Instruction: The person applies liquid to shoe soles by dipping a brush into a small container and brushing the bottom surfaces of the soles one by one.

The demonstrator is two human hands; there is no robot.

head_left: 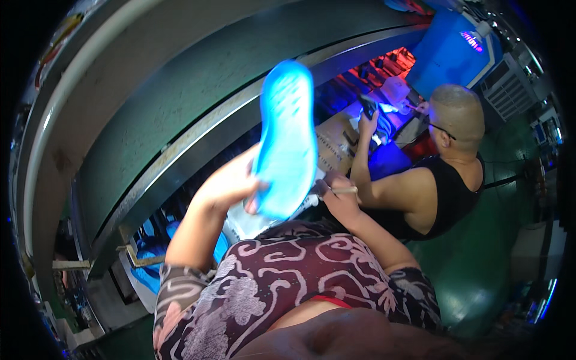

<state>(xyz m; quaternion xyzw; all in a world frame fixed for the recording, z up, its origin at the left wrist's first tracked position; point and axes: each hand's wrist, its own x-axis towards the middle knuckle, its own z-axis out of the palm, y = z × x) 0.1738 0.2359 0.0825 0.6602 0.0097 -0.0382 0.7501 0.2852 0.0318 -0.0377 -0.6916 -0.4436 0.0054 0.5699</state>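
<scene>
Head view, looking down past a patterned maroon top. I see my left hand [231, 186] raised, fingers wrapped around the lower edge of a blue shoe sole [285, 138], thumb side toward me. Sole stands nearly upright, tread face to the camera, glowing blue-white under the lamp light, toe end up above the hand. Right hand [337, 195] sits just right of the sole's heel, closed around a thin pale stick, probably a brush handle [343, 191]; its tip points toward the sole and is hidden behind it, so contact I cannot tell. Beyond the right hand, a co-worker in a black sleeveless top [447, 192] sits at the bench [336, 144], holding a dark object [367, 107] under violet light. Green conveyor housing [180, 102] curves away left of the left hand.
</scene>
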